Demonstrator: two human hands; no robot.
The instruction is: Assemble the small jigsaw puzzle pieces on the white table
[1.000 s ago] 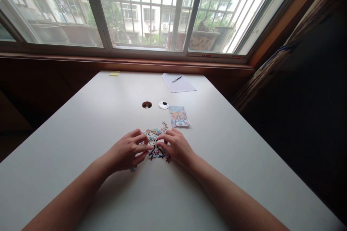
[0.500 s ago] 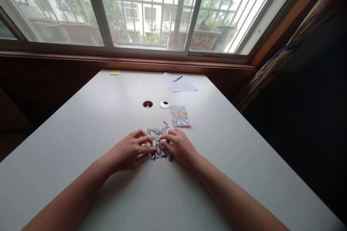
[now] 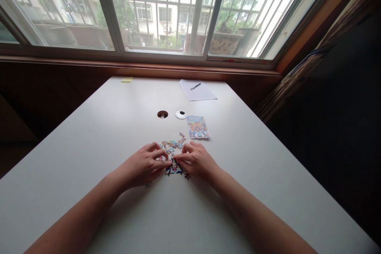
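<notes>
A small, partly joined jigsaw puzzle (image 3: 175, 170) lies flat on the white table, dark lines and bright colours on its face. My left hand (image 3: 150, 162) is curled at its left side, thumb and fingertips pressing on its edge and holding it. From the other side, my right hand (image 3: 198, 159) pinches at the upper part of the puzzle; the small puzzle piece between its fingertips is mostly hidden. Loose puzzle pieces (image 3: 172, 145) are heaped just beyond both hands. A few more pieces (image 3: 187, 176) peek out under my right hand.
A printed picture sheet (image 3: 198, 127) lies beyond my right hand. Farther off are a round cable hole (image 3: 162, 114), its silver cover (image 3: 181, 115), white paper (image 3: 199, 92) with a pen (image 3: 195, 86), and yellow strips (image 3: 126, 79). A barred window stands behind the table (image 3: 133, 214).
My right hand's fingers have drawn closer together and moved slightly left and down onto the upper part of the puzzle. My left hand stays nearly in place.
</notes>
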